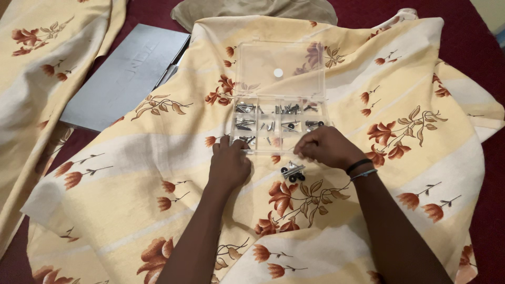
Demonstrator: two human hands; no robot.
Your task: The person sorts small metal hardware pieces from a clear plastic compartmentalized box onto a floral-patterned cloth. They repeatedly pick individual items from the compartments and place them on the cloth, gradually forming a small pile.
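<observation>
Head view: a clear plastic compartment box (279, 123), its lid (279, 68) thrown open, is seen lying on a cream cloth with rust-red flowers (131, 173). Small metal screws (273, 125) are held in its cells. The left hand (229, 164) is rested against the box's near left corner, fingers curled. The right hand (327, 147) is closed at the near edge; what is pinched cannot be told. A few loose screws (293, 172) are seen just below. A grey flat case (126, 76) is laid well apart.

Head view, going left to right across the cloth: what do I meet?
Grey flat case → left hand at the organiser's near left corner → small pile of loose metal parts on the floral cloth → right hand, wristbands on its wrist.
</observation>
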